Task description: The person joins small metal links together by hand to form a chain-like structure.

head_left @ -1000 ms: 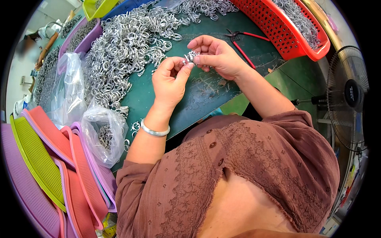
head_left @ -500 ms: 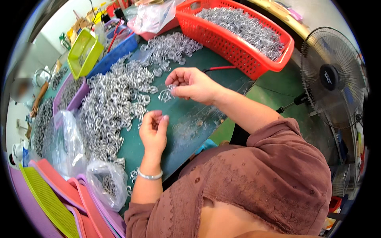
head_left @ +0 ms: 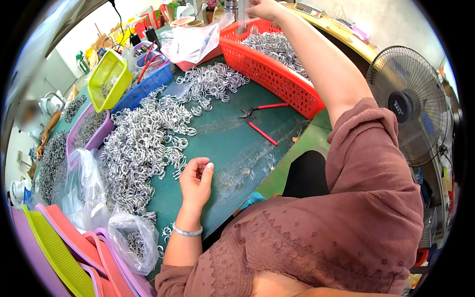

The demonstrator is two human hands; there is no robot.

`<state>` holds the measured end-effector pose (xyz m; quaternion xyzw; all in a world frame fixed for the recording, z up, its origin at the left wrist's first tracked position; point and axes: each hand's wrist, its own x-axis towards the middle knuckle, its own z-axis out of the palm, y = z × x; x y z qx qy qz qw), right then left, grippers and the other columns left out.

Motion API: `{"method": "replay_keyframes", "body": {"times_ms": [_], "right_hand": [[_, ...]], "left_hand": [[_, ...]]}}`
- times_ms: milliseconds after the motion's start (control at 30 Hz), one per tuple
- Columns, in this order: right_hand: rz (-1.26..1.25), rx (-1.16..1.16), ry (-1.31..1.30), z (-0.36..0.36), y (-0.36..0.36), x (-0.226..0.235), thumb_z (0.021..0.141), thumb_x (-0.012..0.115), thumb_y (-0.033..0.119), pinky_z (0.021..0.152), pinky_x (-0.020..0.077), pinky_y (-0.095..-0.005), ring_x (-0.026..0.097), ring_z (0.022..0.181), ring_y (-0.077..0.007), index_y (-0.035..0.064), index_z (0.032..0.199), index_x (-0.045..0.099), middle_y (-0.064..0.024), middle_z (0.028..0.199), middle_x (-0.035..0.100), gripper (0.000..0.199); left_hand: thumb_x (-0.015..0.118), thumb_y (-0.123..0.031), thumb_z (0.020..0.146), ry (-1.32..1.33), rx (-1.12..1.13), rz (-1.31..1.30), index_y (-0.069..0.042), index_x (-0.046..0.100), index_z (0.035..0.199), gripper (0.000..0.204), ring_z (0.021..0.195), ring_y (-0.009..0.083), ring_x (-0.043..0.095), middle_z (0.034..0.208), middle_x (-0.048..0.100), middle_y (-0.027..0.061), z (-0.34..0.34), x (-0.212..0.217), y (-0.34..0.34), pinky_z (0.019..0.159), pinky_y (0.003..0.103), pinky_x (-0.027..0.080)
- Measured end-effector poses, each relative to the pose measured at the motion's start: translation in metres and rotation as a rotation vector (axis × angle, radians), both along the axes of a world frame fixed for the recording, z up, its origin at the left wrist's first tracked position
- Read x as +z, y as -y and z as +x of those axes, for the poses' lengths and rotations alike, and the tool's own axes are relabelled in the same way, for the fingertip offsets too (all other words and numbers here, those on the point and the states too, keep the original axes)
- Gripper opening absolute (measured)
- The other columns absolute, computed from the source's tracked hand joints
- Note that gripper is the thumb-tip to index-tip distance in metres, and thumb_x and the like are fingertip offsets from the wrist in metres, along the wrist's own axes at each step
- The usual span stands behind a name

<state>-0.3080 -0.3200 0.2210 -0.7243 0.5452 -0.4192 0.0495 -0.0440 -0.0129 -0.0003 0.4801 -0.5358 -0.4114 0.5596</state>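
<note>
My left hand [head_left: 196, 184] rests over the green table [head_left: 222, 143] with its fingers curled in and its thumb against them; the inside of the hand is hidden. Beside it spreads a big heap of small silvery metal rings [head_left: 143, 143]. At the top edge my right hand [head_left: 262, 10] reaches over the far end of the red perforated basket [head_left: 267, 67], partly cut off, its visible fingers stretched out. A blurred silvery streak shows just below its fingertips. More rings [head_left: 277, 47] fill the basket. Red-handled pliers [head_left: 260, 123] lie spread on the table.
At the left stand a lime-green bin [head_left: 110, 81], a blue bin [head_left: 143, 91] and a purple tray [head_left: 89, 128]. A clear bag with rings [head_left: 133, 235] lies near stacked coloured baskets [head_left: 64, 247]. A fan [head_left: 410, 106] stands at right. Another person's arm [head_left: 47, 131] shows far left.
My right hand has moved from above the table, where it held a few rings, up to the far end of the red basket. The pliers now show fully. My left hand stays nearly still.
</note>
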Motion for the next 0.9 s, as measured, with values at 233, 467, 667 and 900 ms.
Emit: {"method": "replay_keyframes", "body": {"times_ms": [233, 467, 667, 900], "right_hand": [[0.124, 0.255, 0.235, 0.056, -0.078, -0.013, 0.070, 0.056, 0.007, 0.064, 0.0478, -0.0289, 0.059, 0.068, -0.0192, -0.0031, 0.094, 0.058, -0.0126, 0.077, 0.062, 0.026], [0.180, 0.525, -0.328, 0.106, -0.128, -0.126, 0.072, 0.061, 0.011, 0.070, 0.0463, -0.0288, 0.059, 0.074, -0.0164, 0.0020, 0.098, 0.057, -0.0106, 0.080, 0.062, 0.028], [0.044, 0.396, -0.346, 0.134, -0.125, -0.205, 0.070, 0.060, 0.011, 0.082, 0.0423, -0.0365, 0.054, 0.093, -0.0276, 0.0055, 0.099, 0.054, -0.0140, 0.096, 0.057, 0.031], [0.078, 0.396, -0.335, 0.137, -0.104, -0.220, 0.071, 0.059, 0.009, 0.078, 0.0441, -0.0362, 0.056, 0.089, -0.0298, 0.0054, 0.105, 0.053, -0.0128, 0.098, 0.058, 0.035]], "left_hand": [[0.059, -0.006, 0.078, 0.091, 0.064, -0.069, 0.001, 0.057, 0.083, 0.009, 0.058, 0.0048, 0.047, 0.067, 0.054, 0.0007, 0.004, -0.007, 0.000, 0.053, 0.018, 0.040], [0.057, -0.005, 0.079, 0.250, 0.099, -0.141, 0.000, 0.056, 0.079, 0.005, 0.056, 0.0039, 0.046, 0.065, 0.052, -0.0013, 0.006, -0.001, -0.002, 0.051, 0.018, 0.038], [0.058, -0.004, 0.078, 0.280, 0.112, -0.215, 0.001, 0.058, 0.078, 0.005, 0.053, 0.0032, 0.044, 0.063, 0.051, -0.0014, 0.003, 0.005, -0.003, 0.048, 0.018, 0.036], [0.058, -0.005, 0.076, 0.291, 0.108, -0.198, 0.000, 0.058, 0.076, 0.004, 0.053, 0.0083, 0.048, 0.064, 0.053, 0.0040, 0.002, 0.009, -0.004, 0.049, 0.021, 0.039]]}}
